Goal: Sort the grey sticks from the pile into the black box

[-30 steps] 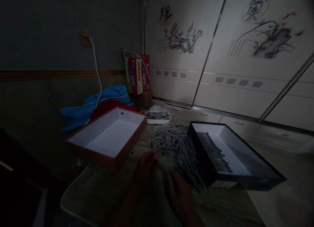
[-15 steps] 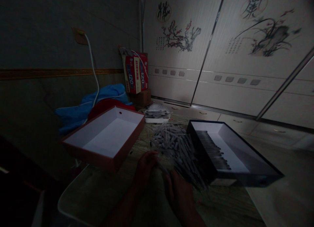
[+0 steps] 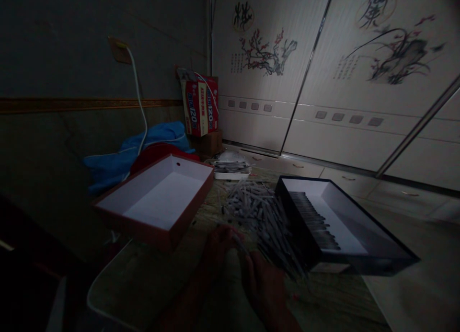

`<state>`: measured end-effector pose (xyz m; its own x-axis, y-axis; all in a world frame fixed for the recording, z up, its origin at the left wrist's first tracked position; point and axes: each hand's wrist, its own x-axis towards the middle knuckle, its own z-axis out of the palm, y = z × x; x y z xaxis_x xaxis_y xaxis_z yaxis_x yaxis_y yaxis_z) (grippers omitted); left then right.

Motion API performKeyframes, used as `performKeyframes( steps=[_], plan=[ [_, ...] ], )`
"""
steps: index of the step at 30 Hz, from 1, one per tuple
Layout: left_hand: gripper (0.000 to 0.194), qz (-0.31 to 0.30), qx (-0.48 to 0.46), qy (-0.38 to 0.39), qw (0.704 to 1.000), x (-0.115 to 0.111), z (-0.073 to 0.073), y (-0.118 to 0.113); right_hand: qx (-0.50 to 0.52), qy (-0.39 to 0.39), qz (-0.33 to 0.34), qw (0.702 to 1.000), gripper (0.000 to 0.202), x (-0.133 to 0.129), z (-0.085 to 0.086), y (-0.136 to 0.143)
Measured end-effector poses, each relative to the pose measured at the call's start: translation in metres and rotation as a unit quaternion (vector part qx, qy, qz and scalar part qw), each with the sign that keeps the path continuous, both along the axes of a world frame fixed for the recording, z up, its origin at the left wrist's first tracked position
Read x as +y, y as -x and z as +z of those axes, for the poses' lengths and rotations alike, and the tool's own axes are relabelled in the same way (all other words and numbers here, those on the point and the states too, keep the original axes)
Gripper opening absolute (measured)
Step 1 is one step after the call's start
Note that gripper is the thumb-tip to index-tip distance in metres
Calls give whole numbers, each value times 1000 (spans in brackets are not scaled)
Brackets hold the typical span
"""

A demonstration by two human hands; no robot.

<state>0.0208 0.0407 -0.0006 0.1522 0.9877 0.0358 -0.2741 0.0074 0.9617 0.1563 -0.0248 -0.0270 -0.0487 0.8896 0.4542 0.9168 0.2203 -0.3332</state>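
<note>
Between my two hands is a slim greyish stick that looks like a pen [image 3: 240,244]. The fingertips of my left hand [image 3: 217,243] pinch its far end. My right hand [image 3: 265,280] is closed around the near end, with its fingers curled. Just beyond them a loose heap of similar pale pens or pen barrels [image 3: 251,202] spreads over the table, the longer ones reaching back toward my right hand. To the right, a dark box [image 3: 362,265] with a white inside holds a row of pens [image 3: 312,219] laid side by side. Dim light hides fine detail.
A reddish-brown open box [image 3: 179,229] with a white inside stands at the left table edge. Behind the heap is a white tray [image 3: 232,176] with more sticks. Blue cloth [image 3: 161,135], a red carton [image 3: 199,104] and a hanging white cable [image 3: 138,92] are farther back.
Both hands stay together on the pen, with small finger movements; the left fingertips have shifted slightly right and down. The whole view has shifted a little. The boxes and heap look the same.
</note>
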Motion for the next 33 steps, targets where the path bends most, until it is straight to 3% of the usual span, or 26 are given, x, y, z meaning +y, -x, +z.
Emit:
performKeyframes(
  steps=[4, 9, 11, 13, 15, 19, 24, 29, 33],
  plan=[
    [22, 8, 18, -12, 1000, -1, 3, 0, 176, 77, 20, 981, 36, 0, 4, 5],
    [18, -4, -44, -4, 999, 4, -8, -3, 410, 158, 33, 898, 46, 6, 5, 4],
    [18, -10, -57, -1, 998, 6, -12, -4, 466, 193, 44, 862, 48, 10, 3, 2],
    [19, -18, -51, -3, 999, 7, -14, -3, 485, 214, 61, 846, 49, 13, 1, 0],
    [19, -18, -46, -1, 999, 6, -13, -2, 470, 208, 67, 855, 48, 14, 2, -3],
    [18, -35, -75, 22, 996, 6, -9, -1, 385, 173, 64, 904, 41, 10, 14, -11],
    [43, -46, -100, 68, 992, 10, -12, -2, 364, 133, 27, 921, 34, -7, 61, -44],
    [39, -39, -69, 82, 994, 11, -16, -4, 339, 87, -40, 936, 33, -12, 114, -126],
    [40, -31, -50, 91, 994, 10, -13, -5, 134, 51, -59, 988, 28, 10, 118, -209]
  ],
)
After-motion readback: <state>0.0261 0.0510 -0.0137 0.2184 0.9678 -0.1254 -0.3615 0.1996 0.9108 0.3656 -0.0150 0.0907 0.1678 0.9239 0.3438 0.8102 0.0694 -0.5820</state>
